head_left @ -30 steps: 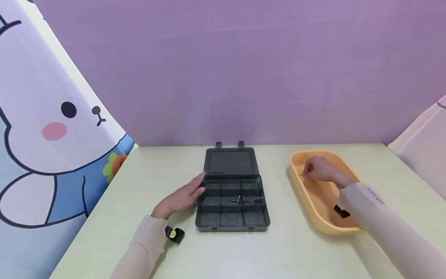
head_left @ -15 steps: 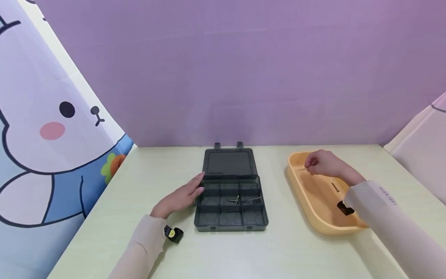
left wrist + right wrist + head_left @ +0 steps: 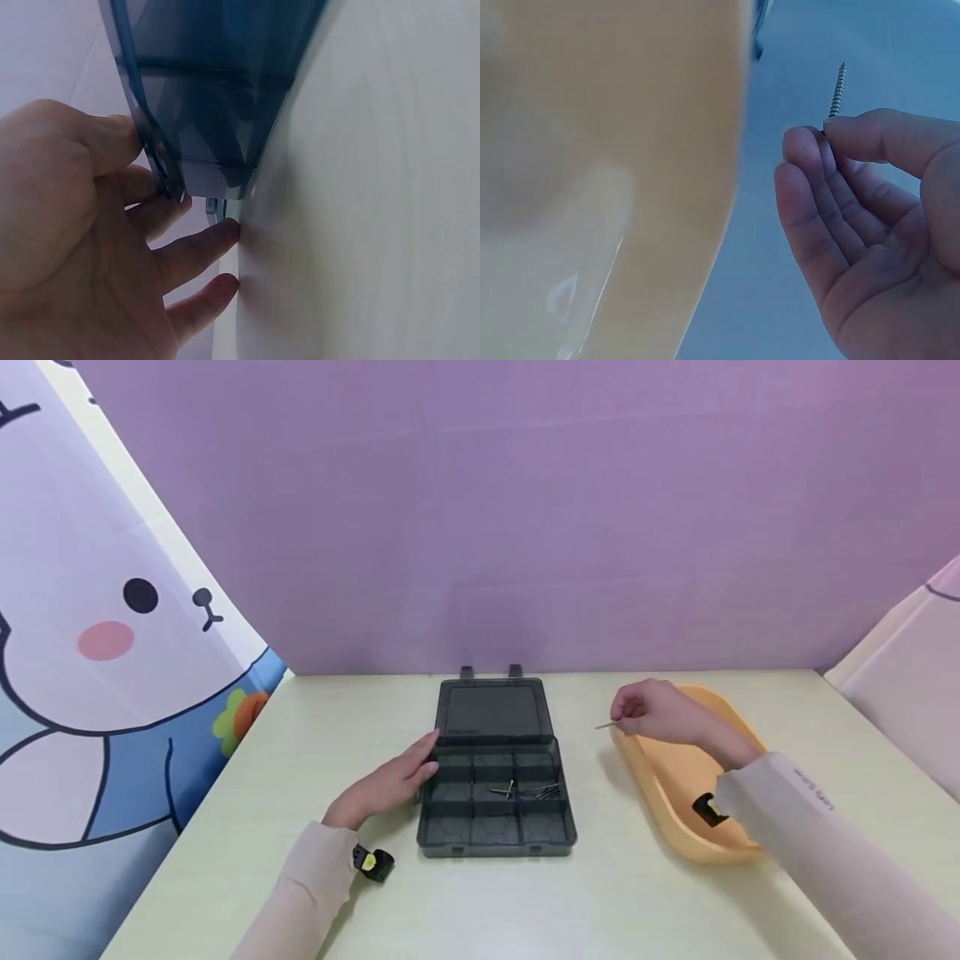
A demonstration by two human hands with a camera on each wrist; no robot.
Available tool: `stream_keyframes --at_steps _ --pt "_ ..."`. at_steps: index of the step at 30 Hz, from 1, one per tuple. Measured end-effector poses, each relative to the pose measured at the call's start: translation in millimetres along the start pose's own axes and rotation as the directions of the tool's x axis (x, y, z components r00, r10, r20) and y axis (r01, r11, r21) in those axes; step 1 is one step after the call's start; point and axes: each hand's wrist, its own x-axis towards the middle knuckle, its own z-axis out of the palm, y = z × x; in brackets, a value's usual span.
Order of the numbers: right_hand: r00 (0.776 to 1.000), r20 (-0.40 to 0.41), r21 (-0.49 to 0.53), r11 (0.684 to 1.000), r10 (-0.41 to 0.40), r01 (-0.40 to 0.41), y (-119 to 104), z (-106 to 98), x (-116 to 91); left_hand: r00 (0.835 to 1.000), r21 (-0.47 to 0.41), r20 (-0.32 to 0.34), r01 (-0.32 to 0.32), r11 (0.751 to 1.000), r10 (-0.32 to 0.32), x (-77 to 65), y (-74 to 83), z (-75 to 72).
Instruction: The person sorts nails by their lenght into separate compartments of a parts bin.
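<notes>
Between thumb and fingertips, my right hand (image 3: 660,712) pinches a screw (image 3: 838,88), its pointed, threaded end sticking out. That hand is above the left rim of a yellow-orange tray (image 3: 667,806). My left hand (image 3: 382,789) rests along the left side of a dark, see-through compartment box (image 3: 498,852), with its fingers fairly straight. In the left wrist view the thumb touches the box's edge, and the lower fingertips reach the table. The box's lid (image 3: 495,708) lies folded back. Several screws (image 3: 546,792) lie in the middle row, in the centre and right compartments.
A pale table (image 3: 510,914) carries the box and the tray. Behind it hangs a purple cloth (image 3: 480,510). At the left is a cloth with a printed cartoon figure (image 3: 112,760). A strip of table separates the box from the tray.
My right hand has lifted out of the tray with the screw and moved left over the rim. The left hand has stayed at the box's side.
</notes>
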Motion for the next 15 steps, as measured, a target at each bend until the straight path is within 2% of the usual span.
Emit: stream_keyframes --at_steps 10,15 --pt "0.986 0.067 -0.054 0.986 -0.151 0.155 -36.4 33.4 14.0 1.000 0.005 -0.006 -0.002 1.000 0.002 1.6 -5.2 2.7" --pt "0.977 0.093 -0.080 0.977 -0.191 0.199 -54.3 38.6 17.6 1.000 0.008 0.000 0.009 1.000 -0.009 2.0 -3.6 1.1"
